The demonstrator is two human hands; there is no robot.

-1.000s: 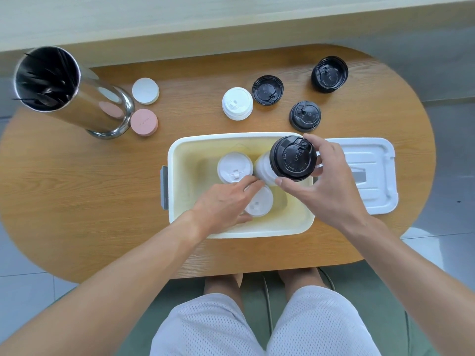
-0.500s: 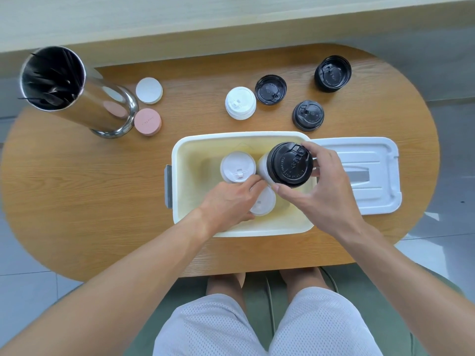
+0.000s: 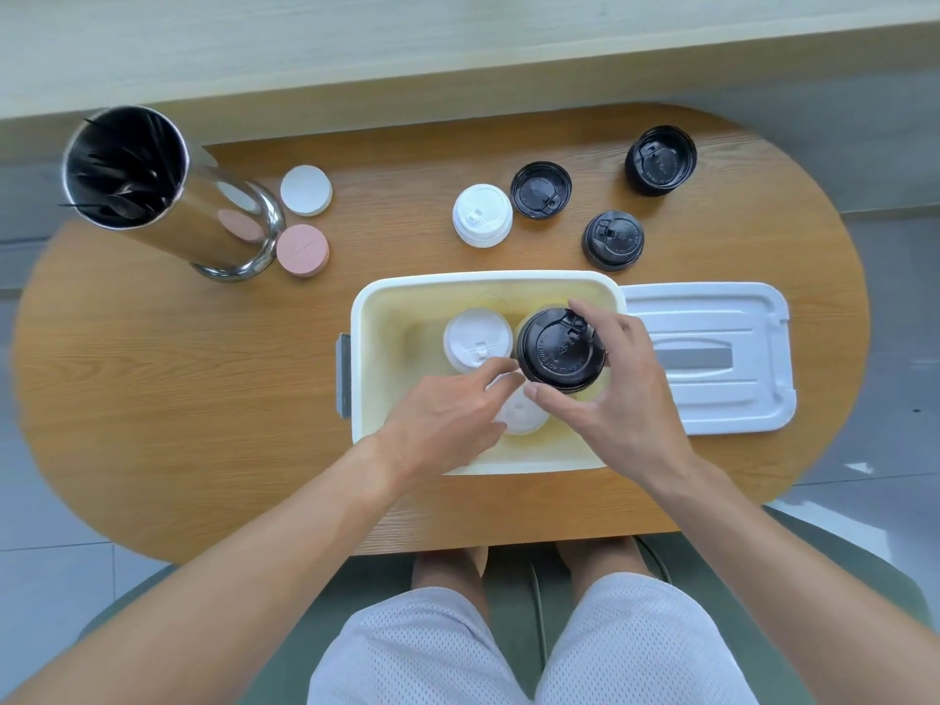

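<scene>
Seen from the head, the right hand (image 3: 628, 399) has its grip round a black cup (image 3: 559, 348), thumb at the near edge and fingers curled over the far side, within the walls of the bin (image 3: 483, 280). The left hand (image 3: 447, 419) is released just left of that grip, its straight fingers reaching over a white cup (image 3: 524, 417). A second white cup (image 3: 475, 338) stands just left of the grip. The bin lid (image 3: 712, 358) lies right of it on the worktop (image 3: 178, 374). Black lids (image 3: 613, 240) lie beyond.
</scene>
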